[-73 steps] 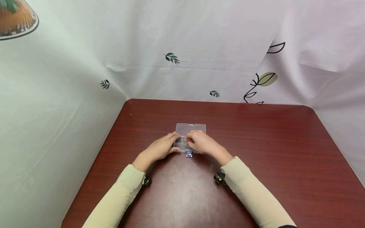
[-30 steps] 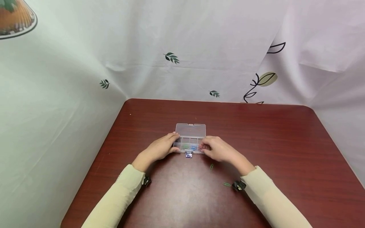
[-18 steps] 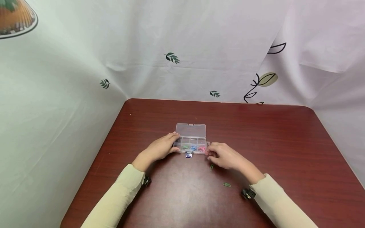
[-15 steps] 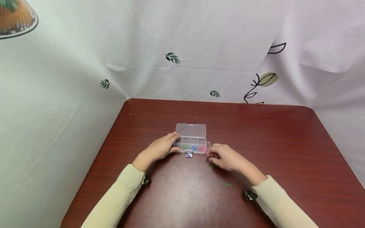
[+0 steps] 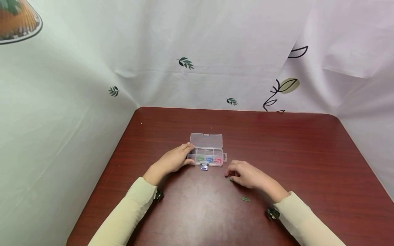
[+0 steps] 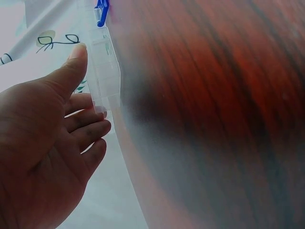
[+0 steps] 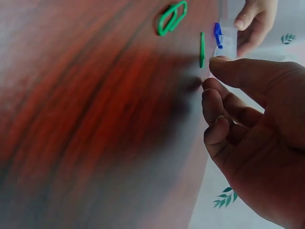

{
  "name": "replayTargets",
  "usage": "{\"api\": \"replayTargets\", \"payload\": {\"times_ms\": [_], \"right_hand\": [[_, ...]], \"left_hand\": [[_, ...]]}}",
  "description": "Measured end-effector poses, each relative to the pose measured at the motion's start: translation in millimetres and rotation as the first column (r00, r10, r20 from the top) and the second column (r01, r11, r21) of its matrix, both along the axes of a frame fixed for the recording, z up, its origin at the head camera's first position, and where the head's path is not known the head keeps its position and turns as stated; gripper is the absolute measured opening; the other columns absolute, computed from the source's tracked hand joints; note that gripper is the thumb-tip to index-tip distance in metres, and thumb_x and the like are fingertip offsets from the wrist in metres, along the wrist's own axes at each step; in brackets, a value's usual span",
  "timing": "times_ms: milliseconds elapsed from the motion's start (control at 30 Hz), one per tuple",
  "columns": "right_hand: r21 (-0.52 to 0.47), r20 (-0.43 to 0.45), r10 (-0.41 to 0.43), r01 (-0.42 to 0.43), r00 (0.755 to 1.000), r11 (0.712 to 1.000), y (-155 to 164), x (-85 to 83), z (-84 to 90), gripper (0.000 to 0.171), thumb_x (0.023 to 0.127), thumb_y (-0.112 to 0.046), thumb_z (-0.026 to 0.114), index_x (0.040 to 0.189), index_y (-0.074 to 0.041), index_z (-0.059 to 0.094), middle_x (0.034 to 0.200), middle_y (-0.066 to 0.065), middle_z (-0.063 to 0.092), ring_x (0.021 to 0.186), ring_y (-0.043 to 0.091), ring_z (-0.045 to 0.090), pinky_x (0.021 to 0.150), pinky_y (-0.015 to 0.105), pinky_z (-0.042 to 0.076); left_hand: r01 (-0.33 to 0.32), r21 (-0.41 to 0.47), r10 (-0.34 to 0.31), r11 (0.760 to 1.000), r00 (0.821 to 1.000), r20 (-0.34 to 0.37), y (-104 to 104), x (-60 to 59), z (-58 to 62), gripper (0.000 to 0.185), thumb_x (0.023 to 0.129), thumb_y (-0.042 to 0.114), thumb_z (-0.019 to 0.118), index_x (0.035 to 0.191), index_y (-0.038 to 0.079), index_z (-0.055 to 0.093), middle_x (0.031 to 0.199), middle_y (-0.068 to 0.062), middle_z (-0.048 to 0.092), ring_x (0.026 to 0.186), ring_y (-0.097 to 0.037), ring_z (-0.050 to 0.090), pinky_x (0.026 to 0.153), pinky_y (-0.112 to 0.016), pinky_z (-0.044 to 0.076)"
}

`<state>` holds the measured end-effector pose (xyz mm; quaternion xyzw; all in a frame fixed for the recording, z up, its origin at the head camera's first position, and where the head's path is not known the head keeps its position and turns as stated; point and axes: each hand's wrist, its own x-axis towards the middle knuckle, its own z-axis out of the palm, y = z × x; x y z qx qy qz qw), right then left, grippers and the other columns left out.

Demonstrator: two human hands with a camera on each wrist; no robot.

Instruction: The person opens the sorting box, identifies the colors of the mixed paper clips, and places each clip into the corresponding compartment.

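A clear compartment box [image 5: 205,157] with its lid raised lies on the table; the left hand [image 5: 172,159] holds its left end, thumb at the front and fingers toward the back. Green paper clips [image 5: 200,159], blue paper clips [image 5: 209,159] and pink paper clips [image 5: 218,160] lie in separate front compartments. In front of the box's right end, the right hand [image 5: 244,174] reaches down over a green paper clip [image 7: 202,50]. Thumb and forefinger stand apart near that clip, the other fingers loosely curled. Another green paper clip [image 5: 245,199] lies nearer the person.
A blue latch [image 5: 204,166] juts from the box's front edge, and a hanging tab [image 5: 225,157] from its right end. The reddish-brown table [image 5: 292,160] extends on both sides. White patterned cloth [image 5: 203,82] hangs behind it.
The right hand has moved from over the box to the right and toward the person, down to the nearer-box green paper clip. The left hand has stayed at the box.
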<state>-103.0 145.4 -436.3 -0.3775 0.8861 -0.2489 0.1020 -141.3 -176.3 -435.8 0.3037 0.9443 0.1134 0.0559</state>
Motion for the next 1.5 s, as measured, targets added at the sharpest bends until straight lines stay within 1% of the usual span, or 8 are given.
{"api": "replayTargets", "payload": {"times_ms": [233, 467, 700, 767, 933, 1200, 1400, 1500], "right_hand": [[0.007, 0.000, 0.000, 0.000, 1.000, 1.000, 0, 3.1, -5.1, 0.014, 0.087, -0.004, 0.075, 0.092, -0.017, 0.072, 0.089, -0.009, 0.058, 0.077, 0.007, 0.053, 0.069, 0.025, 0.049], [-0.014, -0.029, 0.030, -0.030, 0.999, 0.999, -3, 2.3, -7.2, 0.018, 0.088, -0.002, 0.073, 0.082, -0.017, 0.067, 0.084, -0.008, 0.054, 0.074, 0.005, 0.051, 0.067, 0.024, 0.048], [0.066, 0.005, -0.001, 0.001, 1.000, 0.998, -5, 3.6, -5.2, 0.022, 0.090, -0.003, 0.070, 0.079, -0.018, 0.058, 0.082, -0.008, 0.048, 0.073, 0.006, 0.046, 0.066, 0.024, 0.044], [0.059, 0.013, -0.012, 0.011, 1.000, 0.998, -5, 3.3, -5.3, 0.022, 0.089, -0.003, 0.070, 0.079, -0.018, 0.056, 0.080, -0.008, 0.047, 0.071, 0.005, 0.045, 0.064, 0.023, 0.043], [0.011, 0.032, -0.024, 0.024, 0.999, 1.000, -4, 2.3, -4.2, 0.020, 0.088, -0.001, 0.069, 0.080, -0.016, 0.059, 0.076, -0.010, 0.051, 0.068, 0.002, 0.046, 0.060, 0.019, 0.042], [-0.025, 0.016, -0.050, 0.050, 0.999, 0.998, -7, -0.5, 6.4, 0.007, 0.091, -0.006, 0.073, 0.088, -0.013, 0.072, 0.083, -0.010, 0.065, 0.070, -0.001, 0.054, 0.063, 0.020, 0.050], [-0.022, 0.016, -0.058, 0.058, 0.998, 0.998, -11, -3.8, 16.1, 0.008, 0.092, -0.006, 0.073, 0.091, -0.014, 0.074, 0.086, -0.009, 0.067, 0.073, 0.001, 0.055, 0.065, 0.021, 0.052], [-0.036, 0.005, -0.055, 0.055, 0.998, 0.998, -14, -5.8, 19.1, 0.008, 0.092, -0.006, 0.072, 0.092, -0.014, 0.074, 0.087, -0.009, 0.066, 0.074, 0.002, 0.056, 0.067, 0.021, 0.053]], "left_hand": [[0.003, -0.001, -0.003, 1.000, 1.000, -0.002, 1, 0.3, 0.5, 0.061, 0.100, 0.036, 0.064, 0.144, -0.003, 0.050, 0.149, -0.020, 0.050, 0.143, -0.034, 0.044, 0.117, -0.046, 0.039], [0.003, -0.013, -0.003, 1.000, 1.000, -0.006, 0, 0.3, 0.7, 0.061, 0.100, 0.036, 0.063, 0.145, -0.003, 0.050, 0.150, -0.021, 0.050, 0.143, -0.033, 0.044, 0.117, -0.047, 0.038], [0.001, -0.015, -0.001, 1.000, 1.000, -0.001, -1, -0.2, 0.1, 0.061, 0.101, 0.037, 0.063, 0.146, -0.003, 0.049, 0.151, -0.021, 0.049, 0.144, -0.033, 0.043, 0.118, -0.047, 0.037], [0.000, -0.019, 0.000, 1.000, 1.000, 0.000, -1, -0.1, 0.2, 0.061, 0.101, 0.037, 0.062, 0.146, -0.003, 0.049, 0.151, -0.021, 0.048, 0.144, -0.033, 0.043, 0.118, -0.047, 0.037], [0.001, -0.020, -0.001, 1.000, 1.000, 0.001, 0, 1.0, 1.8, 0.061, 0.101, 0.037, 0.062, 0.146, -0.003, 0.049, 0.151, -0.021, 0.049, 0.144, -0.034, 0.043, 0.118, -0.047, 0.037], [-0.008, -0.011, 0.008, 1.000, 1.000, 0.005, 0, 2.2, 2.8, 0.061, 0.101, 0.036, 0.062, 0.145, -0.003, 0.049, 0.150, -0.022, 0.049, 0.143, -0.035, 0.044, 0.117, -0.048, 0.038], [-0.010, -0.006, 0.010, 1.000, 1.000, 0.010, 1, 2.4, 2.6, 0.060, 0.101, 0.036, 0.063, 0.145, -0.003, 0.049, 0.150, -0.022, 0.049, 0.143, -0.035, 0.044, 0.117, -0.048, 0.038], [-0.016, -0.004, 0.016, 1.000, 1.000, 0.017, 1, 2.7, 3.1, 0.061, 0.101, 0.036, 0.062, 0.146, -0.003, 0.049, 0.151, -0.022, 0.048, 0.143, -0.035, 0.043, 0.117, -0.048, 0.038]]}}
